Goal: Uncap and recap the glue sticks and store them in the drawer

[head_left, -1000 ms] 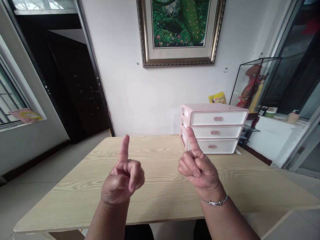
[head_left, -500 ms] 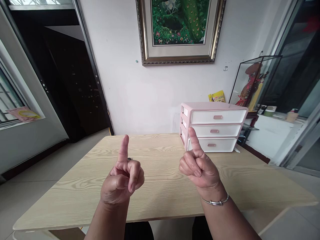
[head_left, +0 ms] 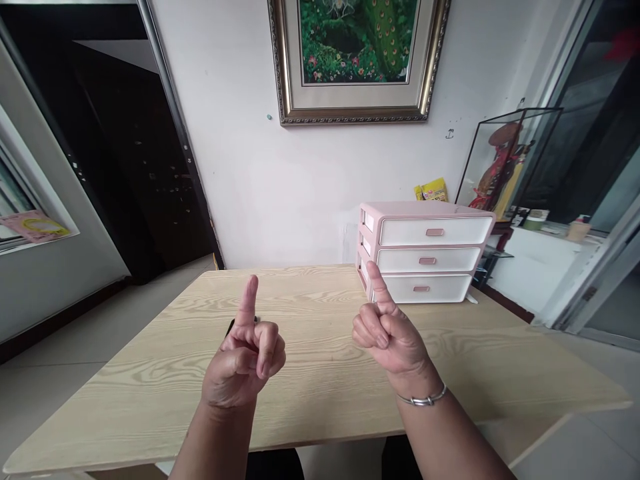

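Observation:
My left hand (head_left: 245, 363) is raised over the near part of the wooden table (head_left: 310, 320), its index finger pointing up and the other fingers folded in. A small dark thing (head_left: 231, 327) peeks out behind it, mostly hidden; I cannot make out what it is. My right hand (head_left: 393, 333) mirrors this pose, index finger up and the rest curled, with a silver bangle (head_left: 424, 401) on the wrist. Nothing shows in either hand. The right index fingertip overlaps the front of a pink and white drawer unit (head_left: 425, 208), whose three drawers are shut.
A yellow packet (head_left: 432, 190) is behind the drawer unit's top. Against the wall hangs a framed picture (head_left: 355, 117). To the right stands a glass case (head_left: 500, 167) with a figure inside. A dark doorway (head_left: 135, 167) is on the left.
Both hands keep their pointing pose. The right hand has shifted slightly left and down. The view has tilted a little, and more of the dark thing shows behind the left hand.

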The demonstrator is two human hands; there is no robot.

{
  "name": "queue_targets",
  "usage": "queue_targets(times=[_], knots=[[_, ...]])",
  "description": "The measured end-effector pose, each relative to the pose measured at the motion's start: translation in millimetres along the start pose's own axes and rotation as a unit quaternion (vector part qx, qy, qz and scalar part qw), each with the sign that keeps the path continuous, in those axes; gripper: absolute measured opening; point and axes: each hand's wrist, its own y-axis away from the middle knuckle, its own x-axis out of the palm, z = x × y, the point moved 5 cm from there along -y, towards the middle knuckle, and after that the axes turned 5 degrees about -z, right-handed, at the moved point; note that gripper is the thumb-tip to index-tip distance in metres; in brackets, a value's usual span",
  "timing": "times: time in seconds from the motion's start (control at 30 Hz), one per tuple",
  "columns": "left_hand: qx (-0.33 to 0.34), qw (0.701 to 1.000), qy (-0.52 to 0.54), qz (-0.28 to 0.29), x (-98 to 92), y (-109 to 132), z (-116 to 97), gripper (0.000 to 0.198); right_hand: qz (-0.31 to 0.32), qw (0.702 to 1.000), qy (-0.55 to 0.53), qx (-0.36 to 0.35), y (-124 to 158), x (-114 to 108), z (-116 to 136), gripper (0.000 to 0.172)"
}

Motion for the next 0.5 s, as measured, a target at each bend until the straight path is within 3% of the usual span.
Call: queue_targets(times=[0.13,0.27,0.33,0.4,0.5], knots=[[-0.020,0.998,0.003,-0.066,-25.5,1.3,11.3,0.098,-0.044,0.999,-0.004,0.011,-4.2,-20.2,-10.1,0.090],[-0.088,0.976,-0.097,-0.174,-67.8,9.9,35.7,0.078,-0.203,0.977,0.045,0.043,-6.2,-80.0,-28.1,0.076],[-0.161,0.925,-0.231,-0.255,-92.6,19.9,50.9,0.061,-0.319,0.943,0.081,0.051,-2.6,-123.9,-35.3,0.064],[-0.219,0.846,-0.392,-0.287,-110.6,29.8,62.7,0.046,-0.413,0.903,0.108,0.051,2.8,-167.1,-38.7,0.056],[-0.269,0.722,-0.596,-0.227,-120.5,37.3,79.7,0.037,-0.502,0.855,0.127,0.046,10.6,-222.0,-36.8,0.045]])
